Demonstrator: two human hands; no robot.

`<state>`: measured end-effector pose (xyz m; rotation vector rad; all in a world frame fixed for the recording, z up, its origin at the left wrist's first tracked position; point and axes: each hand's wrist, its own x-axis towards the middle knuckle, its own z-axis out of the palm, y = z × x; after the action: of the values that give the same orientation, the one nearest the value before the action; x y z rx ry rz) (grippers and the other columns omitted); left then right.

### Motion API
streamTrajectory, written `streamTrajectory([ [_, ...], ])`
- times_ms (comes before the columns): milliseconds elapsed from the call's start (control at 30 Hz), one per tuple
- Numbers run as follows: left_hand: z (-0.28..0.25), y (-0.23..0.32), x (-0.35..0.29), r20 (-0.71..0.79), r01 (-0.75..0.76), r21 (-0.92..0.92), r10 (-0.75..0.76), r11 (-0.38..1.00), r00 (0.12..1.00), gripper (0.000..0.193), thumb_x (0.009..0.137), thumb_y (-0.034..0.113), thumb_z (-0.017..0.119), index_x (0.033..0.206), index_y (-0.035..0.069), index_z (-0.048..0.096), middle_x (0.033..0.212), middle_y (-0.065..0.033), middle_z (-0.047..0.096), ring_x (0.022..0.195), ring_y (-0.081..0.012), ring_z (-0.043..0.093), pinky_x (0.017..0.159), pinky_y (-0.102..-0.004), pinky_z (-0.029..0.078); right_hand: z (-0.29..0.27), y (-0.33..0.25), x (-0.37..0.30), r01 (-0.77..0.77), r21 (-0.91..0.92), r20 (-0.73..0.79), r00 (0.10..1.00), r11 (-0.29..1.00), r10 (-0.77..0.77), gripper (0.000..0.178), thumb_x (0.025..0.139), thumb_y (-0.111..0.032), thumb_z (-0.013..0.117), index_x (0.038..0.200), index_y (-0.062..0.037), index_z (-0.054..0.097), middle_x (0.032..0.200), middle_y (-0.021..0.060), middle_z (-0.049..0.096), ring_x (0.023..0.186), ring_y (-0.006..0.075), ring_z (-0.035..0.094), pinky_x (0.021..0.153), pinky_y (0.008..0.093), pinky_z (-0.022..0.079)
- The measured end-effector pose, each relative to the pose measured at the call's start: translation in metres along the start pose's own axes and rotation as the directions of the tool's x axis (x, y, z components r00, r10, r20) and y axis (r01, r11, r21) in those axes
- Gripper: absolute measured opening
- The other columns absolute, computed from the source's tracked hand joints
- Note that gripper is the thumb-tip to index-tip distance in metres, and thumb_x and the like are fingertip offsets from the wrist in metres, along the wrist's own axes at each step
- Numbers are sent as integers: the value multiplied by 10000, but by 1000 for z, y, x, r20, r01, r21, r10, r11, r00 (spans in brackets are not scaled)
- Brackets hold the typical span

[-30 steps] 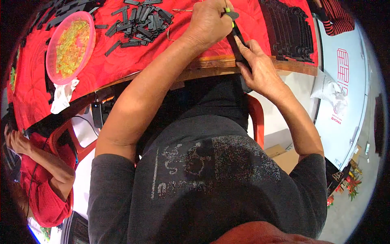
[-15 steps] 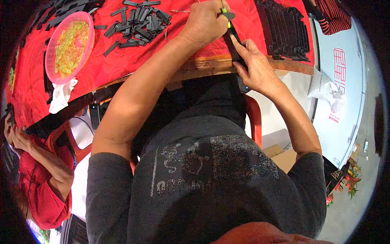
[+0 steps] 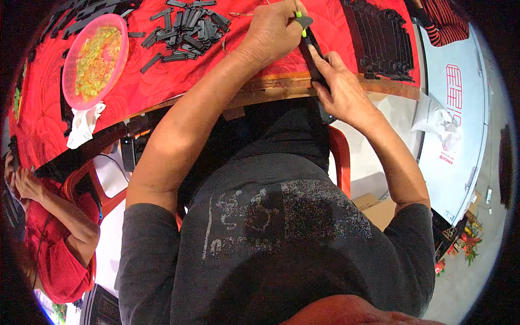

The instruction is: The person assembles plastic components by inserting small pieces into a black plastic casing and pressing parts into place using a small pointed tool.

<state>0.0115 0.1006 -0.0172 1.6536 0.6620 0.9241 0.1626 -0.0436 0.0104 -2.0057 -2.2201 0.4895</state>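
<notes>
My left hand (image 3: 275, 28) is closed at the upper end of a long black strip-shaped part (image 3: 310, 56), at the table's near side. Beside its fingertips show bright yellow-green bits (image 3: 298, 15) and a small grey rounded piece (image 3: 306, 21); what these belong to is unclear. My right hand (image 3: 342, 89) grips the lower part of the strip, its index finger stretched along it. The strip slants across the wooden table edge. To the left lies a loose pile of short black plastic pieces (image 3: 189, 30).
A pink basket (image 3: 66, 73) of small yellow translucent pieces stands on the red tablecloth (image 3: 146, 89), above white crumpled tissue (image 3: 84, 125). Rows of black parts (image 3: 379, 40) lie at right. Another person in red (image 3: 59, 249) works at left; a striped sleeve (image 3: 447, 24) shows at upper right.
Both hands keep their hold on the black strip, almost in place. The view has shifted slightly, so the basket and pile appear a little further right.
</notes>
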Motion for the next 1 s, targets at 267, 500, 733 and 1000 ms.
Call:
streamTrajectory([
  [267,2,-12,1,-7,-19,-6,19,1000,1000,24,887,-3,582,876,4,562,688,-108,585,668,-188,607,639,-357,480,-3,-3,2,-13,2,24,1000,1000,12,694,871,-57,629,1512,27,376,1131,277,517,981,481,611,868,524,526],
  [500,3,-10,0,-8,-41,23,41,999,999,19,898,-13,583,900,4,578,705,-88,575,685,-161,588,654,-339,478,-3,-1,1,13,3,6,1000,1000,-13,688,876,-56,625,1510,30,374,1127,282,513,973,487,607,861,531,524],
  [733,6,-13,-4,-6,-5,-148,4,989,1000,31,912,-17,583,908,9,567,708,-62,566,693,-140,580,660,-319,477,-2,0,2,11,15,19,1000,1000,-11,686,879,-55,623,1511,33,370,1136,283,506,968,490,606,859,532,524],
  [1000,23,-33,-2,-125,-176,123,191,977,974,77,794,57,656,862,56,691,701,-172,674,642,-353,682,615,-469,538,-5,-1,2,10,21,24,1000,1000,-10,684,883,-67,617,1512,31,369,1131,283,507,975,491,610,862,535,522],
])
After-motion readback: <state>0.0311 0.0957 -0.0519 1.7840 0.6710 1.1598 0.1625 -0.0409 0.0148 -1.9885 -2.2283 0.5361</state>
